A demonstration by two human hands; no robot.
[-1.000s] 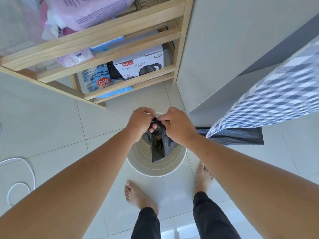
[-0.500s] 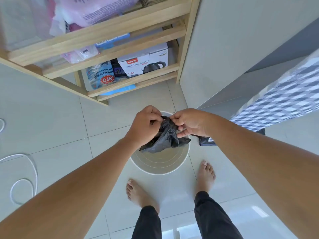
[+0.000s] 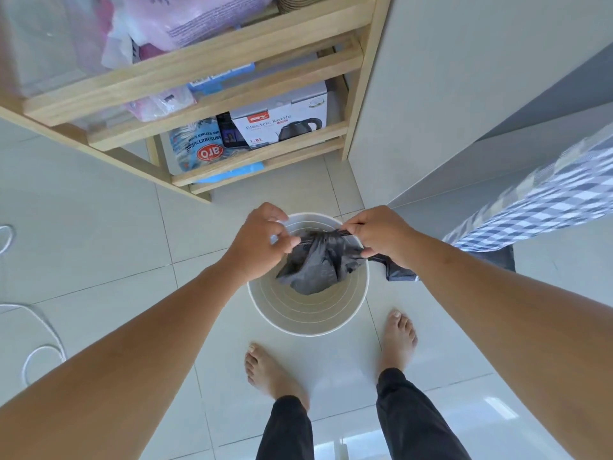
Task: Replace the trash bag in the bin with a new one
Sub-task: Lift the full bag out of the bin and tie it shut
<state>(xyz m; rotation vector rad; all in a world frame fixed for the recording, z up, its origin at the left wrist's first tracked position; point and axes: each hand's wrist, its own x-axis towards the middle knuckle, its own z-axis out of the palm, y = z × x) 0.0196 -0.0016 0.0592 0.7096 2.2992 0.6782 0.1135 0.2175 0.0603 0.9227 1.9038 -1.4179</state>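
Note:
A round white bin (image 3: 308, 322) stands on the tiled floor just ahead of my bare feet. Over its far half hangs a crumpled black trash bag (image 3: 318, 265), its top edge pulled taut between my hands. My left hand (image 3: 257, 242) pinches the bag's left end above the bin's left rim. My right hand (image 3: 379, 234) grips the right end above the right rim. The bag's body droops into the bin's mouth. The bin's inside is bare and ribbed.
A wooden shelf rack (image 3: 232, 81) with an electric kettle box (image 3: 282, 124) and packets stands behind the bin. A pale cabinet (image 3: 464, 94) sits at the right. A checkered cloth (image 3: 544, 207) overhangs another dark bag (image 3: 497, 257) on the floor. A white cable (image 3: 36, 343) coils at left.
My hands have moved apart, stretching the bag's top edge from a bunched lump into a taut line over the bin. The view has tilted slightly downward.

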